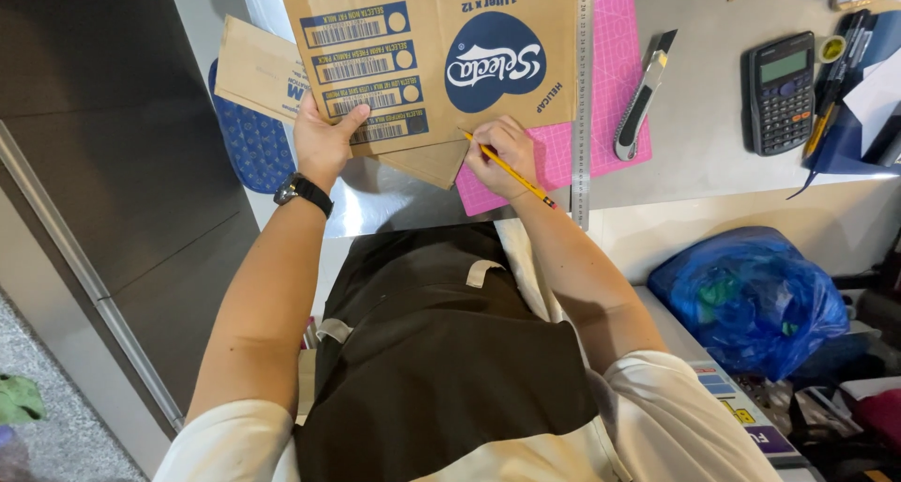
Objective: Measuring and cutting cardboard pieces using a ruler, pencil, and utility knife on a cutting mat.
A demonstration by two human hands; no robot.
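A knife [642,95] with a grey and black handle lies at three o'clock from the cardboard [441,55], half on the pink mat [615,60] and half on the grey table [713,153]. A steel ruler [583,116] runs upright between cardboard and knife, touching the cardboard's right edge. Farther out at three o'clock sits a dark calculator [782,92], with pens [835,78] and papers just beside it. At nine o'clock a second, smaller cardboard piece [255,69] pokes out from under the big sheet, over a blue patterned pad [249,139]. Below the table edge, at five o'clock, a blue plastic bag [751,299] bulges. Nothing lies over the spot where the pencil meets the sheet.

The cardboard is a flattened brown box panel, printed with blue labels and a blue oval, lying flat across the mat and table at twelve o'clock from the person. Its lower corner is cut to a point.

The left hand [324,139], watch at the wrist, presses the sheet's lower left edge, thumb on top. The right hand [502,153] is closed around a yellow pencil [510,170], tip touching the lower edge.
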